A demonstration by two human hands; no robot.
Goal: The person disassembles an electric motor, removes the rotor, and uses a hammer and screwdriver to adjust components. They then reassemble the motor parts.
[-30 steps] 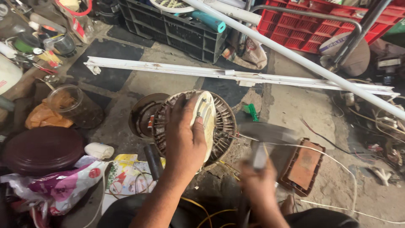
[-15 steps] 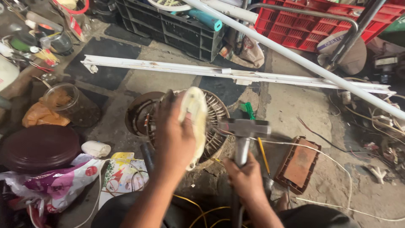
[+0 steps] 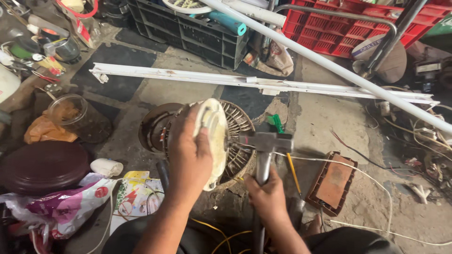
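Observation:
My left hand (image 3: pixel 187 153) grips a round cream-coloured fan motor cover (image 3: pixel 214 136), held on edge over the finned round motor body (image 3: pixel 238 129) on the floor. My right hand (image 3: pixel 269 197) is closed around the handle of a grey metal hammer (image 3: pixel 264 143). The hammer head is level and sits just right of the cover's edge, touching or nearly touching it. A green-handled screwdriver (image 3: pixel 281 141) lies on the floor behind the hammer.
A long white metal channel (image 3: pixel 226 80) lies across the floor beyond the motor. A brown brick-like block (image 3: pixel 332 181) and white wires (image 3: pixel 358 171) are at right. A dark round lid (image 3: pixel 40 164), a glass jar (image 3: pixel 77 117) and plastic bags (image 3: pixel 70 204) are left; black and red crates behind.
My right hand has swung the hammer up and leftward, from low and blurred to level against the cover's edge. My left hand has kept its grip on the cover, tilting it slightly.

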